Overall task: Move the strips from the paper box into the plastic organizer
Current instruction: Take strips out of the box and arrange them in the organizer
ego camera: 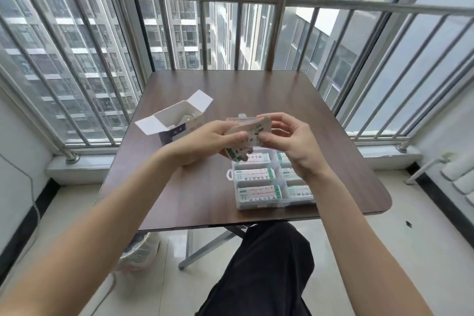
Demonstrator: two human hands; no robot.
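Nearest on the brown bench [179,202] sits the plastic organizer [259,204], strips filling its compartments, and above its far end left hand [205,142] and right hand [292,141] both have fingers clamped on a stack of strips [247,133], the opened paper box [177,120] standing far left.

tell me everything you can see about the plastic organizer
The plastic organizer is a clear, shallow tray with dividers, lying flat on the brown table, right of the open paper box. Its visible compartments hold white, green-printed strips. A small tab juts from its left edge. Both hands hover over its far end, hiding it; its clear lid seems raised behind them.
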